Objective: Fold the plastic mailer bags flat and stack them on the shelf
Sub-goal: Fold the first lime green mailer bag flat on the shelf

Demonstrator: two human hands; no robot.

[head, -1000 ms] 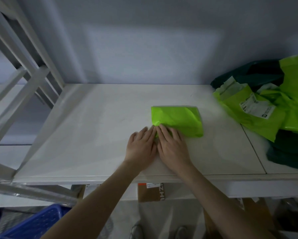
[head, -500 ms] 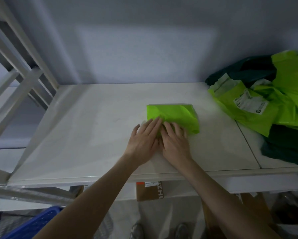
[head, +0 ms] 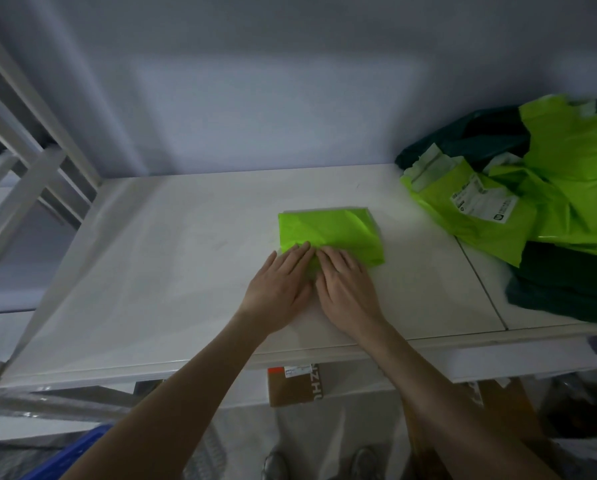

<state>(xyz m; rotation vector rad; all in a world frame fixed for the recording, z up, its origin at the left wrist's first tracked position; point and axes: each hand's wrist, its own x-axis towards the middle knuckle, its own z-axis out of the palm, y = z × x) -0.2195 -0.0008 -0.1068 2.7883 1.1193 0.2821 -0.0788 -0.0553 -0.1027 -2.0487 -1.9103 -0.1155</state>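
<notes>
A folded lime-green mailer (head: 331,237) lies flat near the middle of the white shelf (head: 151,271), a little right of centre and closer to the near edge than to the wall. Its near-left corner is covered by two hands. The left hand (head: 278,289) lies palm down, fingers straight and together, fingertips on the mailer's near edge. The right hand (head: 347,291) lies just beside it, also flat and palm down, fingers spread slightly over the same edge. The two index fingers touch or nearly touch. Neither hand grips anything; both press flat on the plastic.

At the right end of the shelf, well apart from the folded mailer, sits a loose pile (head: 549,188) of lime-green and dark-green bags, one with a white label (head: 482,202) facing up. White frame bars (head: 34,161) rise at the far left. Below the shelf's near edge are a brown box (head: 295,386), a blue crate (head: 72,452) at near left, and shoe tips (head: 368,462).
</notes>
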